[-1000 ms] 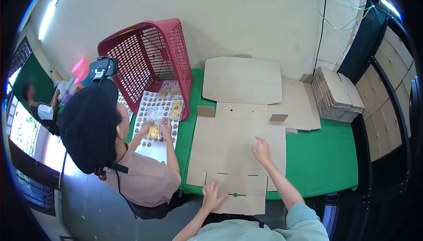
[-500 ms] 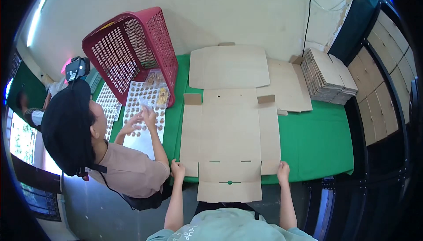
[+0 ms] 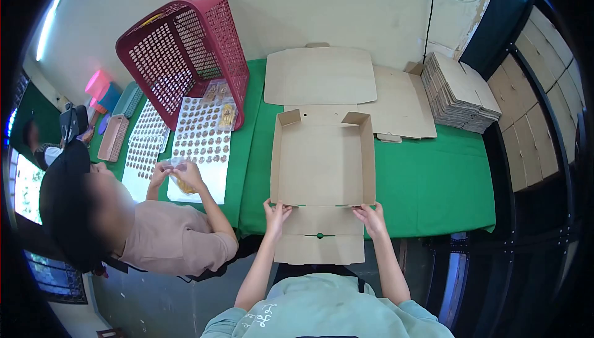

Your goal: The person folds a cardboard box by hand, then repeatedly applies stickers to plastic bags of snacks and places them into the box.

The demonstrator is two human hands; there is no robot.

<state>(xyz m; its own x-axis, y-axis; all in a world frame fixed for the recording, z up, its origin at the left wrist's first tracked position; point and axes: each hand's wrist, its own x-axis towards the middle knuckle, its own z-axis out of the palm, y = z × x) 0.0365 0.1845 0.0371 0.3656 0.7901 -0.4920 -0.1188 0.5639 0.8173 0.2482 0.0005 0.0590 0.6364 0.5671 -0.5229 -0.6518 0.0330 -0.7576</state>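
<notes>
A brown cardboard box blank [image 3: 319,162] lies on the green cloth in front of me, both side walls upright and small flaps bent inward at the far corners. Its slotted front panel hangs over the table's near edge, and the lid part lies flat at the far end. My left hand [image 3: 276,215] grips the near left corner of the box, fingers at the folded flap. At the near right corner, my right hand [image 3: 371,219] holds the other flap between thumb and fingers.
At left a co-worker [image 3: 173,233] handles a small plastic bag over sheets of round stickers [image 3: 201,131]. A tilted pink basket [image 3: 232,41] stands behind them. Flat cardboard [image 3: 402,103] and a stack of folded boxes [image 3: 461,94] lie at the back right.
Both side walls have gone from flat to upright, and my hands have moved inward with the near flaps. The co-worker's hands have moved lower, nearer the table's front edge.
</notes>
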